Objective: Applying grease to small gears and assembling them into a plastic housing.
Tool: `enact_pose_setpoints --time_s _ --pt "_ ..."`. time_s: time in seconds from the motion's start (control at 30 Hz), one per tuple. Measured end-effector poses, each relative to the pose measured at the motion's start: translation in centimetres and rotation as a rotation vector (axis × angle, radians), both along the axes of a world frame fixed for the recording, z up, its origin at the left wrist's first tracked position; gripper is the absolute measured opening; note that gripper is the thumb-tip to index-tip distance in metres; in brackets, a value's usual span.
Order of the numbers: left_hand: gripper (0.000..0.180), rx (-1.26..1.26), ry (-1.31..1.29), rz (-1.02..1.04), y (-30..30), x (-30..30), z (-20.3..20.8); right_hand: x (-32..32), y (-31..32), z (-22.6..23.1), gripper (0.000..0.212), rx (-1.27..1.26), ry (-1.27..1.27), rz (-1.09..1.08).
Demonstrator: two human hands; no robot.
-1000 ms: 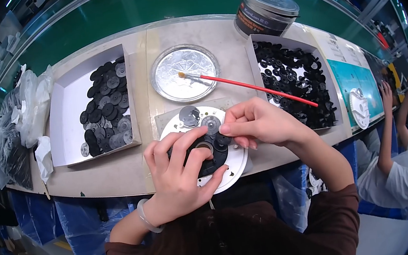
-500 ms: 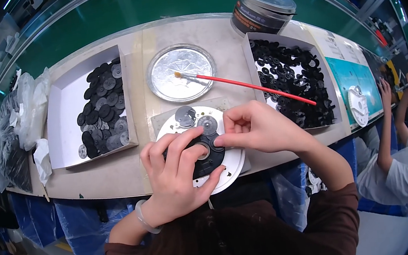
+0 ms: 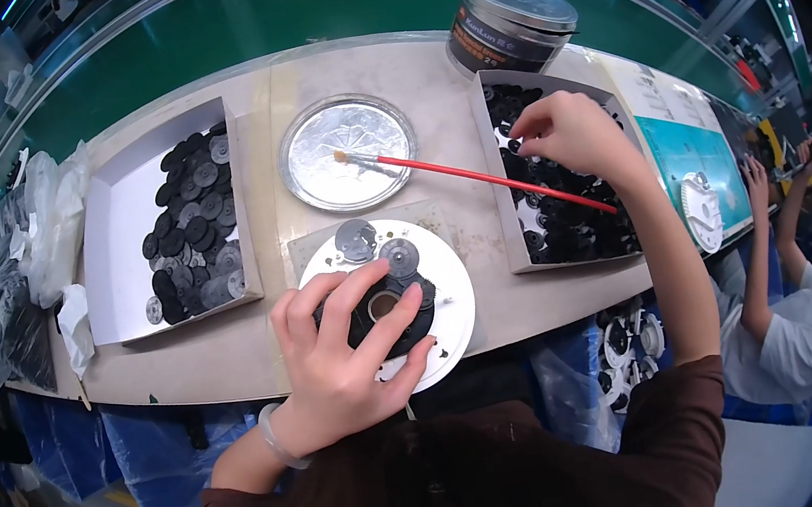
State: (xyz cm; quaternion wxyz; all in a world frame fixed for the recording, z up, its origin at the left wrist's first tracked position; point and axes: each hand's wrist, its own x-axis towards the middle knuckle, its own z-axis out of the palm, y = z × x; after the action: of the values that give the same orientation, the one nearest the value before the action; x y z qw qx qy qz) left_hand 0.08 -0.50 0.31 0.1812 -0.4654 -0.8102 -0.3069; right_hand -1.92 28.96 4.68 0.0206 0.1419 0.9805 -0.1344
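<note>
My left hand (image 3: 351, 345) curves over a black round housing (image 3: 421, 332) with a hole in its middle, thumb and fingers gripping it. The housing lies on a white disc (image 3: 454, 303). Near my fingertips sit a grey gear (image 3: 399, 254) and, farther out, a grey notched round part (image 3: 355, 240). My right hand (image 3: 573, 134) hangs over the left side of the right-hand box (image 3: 577, 263), which holds many small black gears (image 3: 564, 235). Its thumb and forefinger are slightly apart, with no part visibly held.
A red-handled brush (image 3: 477, 177) reaches from a round metal lid (image 3: 353, 202) across the right box. A tin (image 3: 512, 23) stands behind. At left, another box (image 3: 115, 247) holds dark discs, beside plastic bags (image 3: 52, 219). A white part (image 3: 702, 210) and another person's hands (image 3: 756, 181) are at right.
My right hand has left the gears on the white disc and moved right and away, over the box of small black gears. The left hand stays on the housing.
</note>
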Motion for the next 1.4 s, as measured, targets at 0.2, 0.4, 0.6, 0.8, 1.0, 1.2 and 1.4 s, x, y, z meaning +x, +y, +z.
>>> enact_pose_setpoints --time_s 0.2,0.4,0.6,0.8,1.0,1.2,1.4 --pt "0.036 0.001 0.007 -0.004 0.1 -0.1 0.1 -1.0 0.4 -1.6 0.023 -0.044 -0.179 0.066" --pt "0.036 -0.003 0.018 0.002 0.2 -0.1 0.2 0.1 -1.0 1.1 0.016 -0.260 0.158 -0.059" --pt "0.037 0.009 0.026 0.005 0.1 -0.2 -0.2 2.7 -7.1 1.7 0.018 -0.977 -0.088 0.179" --pt "0.037 0.023 0.025 0.005 0.1 -0.2 -0.2 2.5 -8.3 0.8 0.020 -1.017 -0.270 0.216" --pt "0.036 -0.003 0.012 -0.002 0.1 -0.1 0.0 2.2 -7.9 -0.2 0.019 -1.076 -0.394 0.219" --pt "0.036 -0.011 0.013 0.004 0.0 -0.1 -0.1 1.3 -8.1 -0.1 0.018 -1.101 -0.545 0.251" --pt "0.036 -0.011 0.011 0.007 0.0 -0.2 0.0 0.6 -8.0 0.1 0.017 -1.080 -0.555 0.248"
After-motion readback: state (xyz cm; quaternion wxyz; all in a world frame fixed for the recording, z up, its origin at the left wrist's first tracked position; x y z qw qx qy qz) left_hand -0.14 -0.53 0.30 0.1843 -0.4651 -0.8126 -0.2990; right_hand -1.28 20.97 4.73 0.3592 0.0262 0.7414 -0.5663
